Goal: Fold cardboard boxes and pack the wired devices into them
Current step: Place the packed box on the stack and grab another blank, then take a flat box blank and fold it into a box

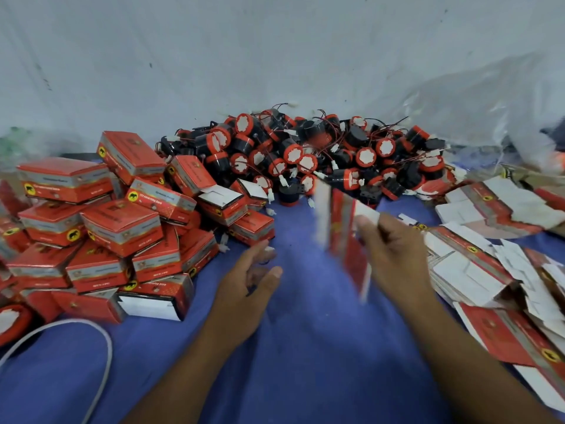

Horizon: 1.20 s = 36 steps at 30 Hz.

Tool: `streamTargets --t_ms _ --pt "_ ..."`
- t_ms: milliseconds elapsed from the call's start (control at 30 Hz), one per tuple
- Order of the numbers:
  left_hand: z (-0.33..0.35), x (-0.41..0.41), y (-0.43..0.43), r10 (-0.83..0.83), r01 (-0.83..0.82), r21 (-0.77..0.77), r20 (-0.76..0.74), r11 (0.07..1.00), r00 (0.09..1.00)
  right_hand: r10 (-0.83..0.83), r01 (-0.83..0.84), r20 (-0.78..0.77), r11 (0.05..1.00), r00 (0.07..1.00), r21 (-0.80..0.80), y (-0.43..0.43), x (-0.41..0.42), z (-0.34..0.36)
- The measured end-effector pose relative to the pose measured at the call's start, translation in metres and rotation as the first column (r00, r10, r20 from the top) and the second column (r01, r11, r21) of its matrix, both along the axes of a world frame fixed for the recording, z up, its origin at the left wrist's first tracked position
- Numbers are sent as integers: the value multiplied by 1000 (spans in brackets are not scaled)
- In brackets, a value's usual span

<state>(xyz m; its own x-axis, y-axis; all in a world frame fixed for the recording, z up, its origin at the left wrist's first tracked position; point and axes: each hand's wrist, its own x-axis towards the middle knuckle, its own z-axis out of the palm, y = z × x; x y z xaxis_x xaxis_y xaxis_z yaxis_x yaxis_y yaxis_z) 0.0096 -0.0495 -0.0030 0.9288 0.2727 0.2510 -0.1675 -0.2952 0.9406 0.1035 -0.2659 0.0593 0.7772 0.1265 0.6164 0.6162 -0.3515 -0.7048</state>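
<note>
My right hand grips a flat, unfolded red and white cardboard box, blurred by motion, above the blue cloth. My left hand hovers to its left with relaxed fingers and holds nothing. A heap of black and orange wired devices with red wires and white plugs lies at the back centre. Several folded red boxes are piled on the left. Flat unfolded boxes are spread on the right.
A blue cloth covers the work surface. A white cable loops at the lower left. A white sheet hangs behind, and a clear plastic bag sits at the back right.
</note>
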Motion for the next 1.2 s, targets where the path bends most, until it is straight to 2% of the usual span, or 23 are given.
streamTargets --t_ms 67,100,200,267,333,367,433,467,500,567,600,667,733,800,867,967,1067,1200 --pt "2 0 -1 -58 61 -77 44 995 997 246 -171 -271 947 931 270 29 -14 -17" --pt "3 0 -1 -65 70 -97 53 993 996 331 -207 -333 911 883 355 38 -17 -24" --pt "5 0 0 3 1 -93 48 996 999 513 -256 -382 794 769 551 42 -16 -31" --pt "4 0 -3 39 -38 -48 32 998 999 589 -305 -416 762 693 571 38 -12 -33" --pt "5 1 -12 55 -55 -4 24 998 998 635 -408 -408 753 656 515 39 -15 -38" --pt "6 1 -16 48 -48 -13 32 999 998 634 -471 -372 763 678 443 39 -18 -40" --pt "7 1 -23 -24 37 -135 90 990 996 609 -586 -210 793 765 164 38 -24 -40" --pt "8 0 -25 -76 102 -208 130 973 989 617 -621 -114 783 779 -4 38 -25 -40" --pt "9 -1 -26 -121 163 -276 162 947 979 642 -641 -47 755 766 -140 38 -25 -41" --pt "13 -6 -25 -191 252 -434 180 865 965 686 -677 -68 692 725 -251 38 -27 -42" --pt "16 -8 -24 -221 271 -511 159 816 962 687 -689 -107 683 718 -242 39 -29 -42" --pt "21 -11 -22 -293 285 -616 91 734 952 617 -637 -161 755 770 -157 40 -32 -40" --pt "20 -13 -22 -400 338 -653 58 677 915 500 -530 -208 839 840 -125 40 -31 -39" --pt "18 -15 -26 -480 366 -681 24 634 877 456 -514 -300 843 838 -157 38 -28 -38" --pt "18 -16 -30 -482 327 -683 -41 653 875 482 -568 -387 810 786 -147 36 -27 -38" --pt "19 -15 -31 -455 305 -643 -75 702 887 505 -592 -431 801 748 -88 35 -28 -37" --pt "20 -13 -33 -403 322 -505 -58 801 913 530 -601 -417 797 738 -51 36 -27 -38" --pt "22 -13 -35 -383 332 -445 -28 832 923 565 -607 -370 795 737 5 35 -26 -40"
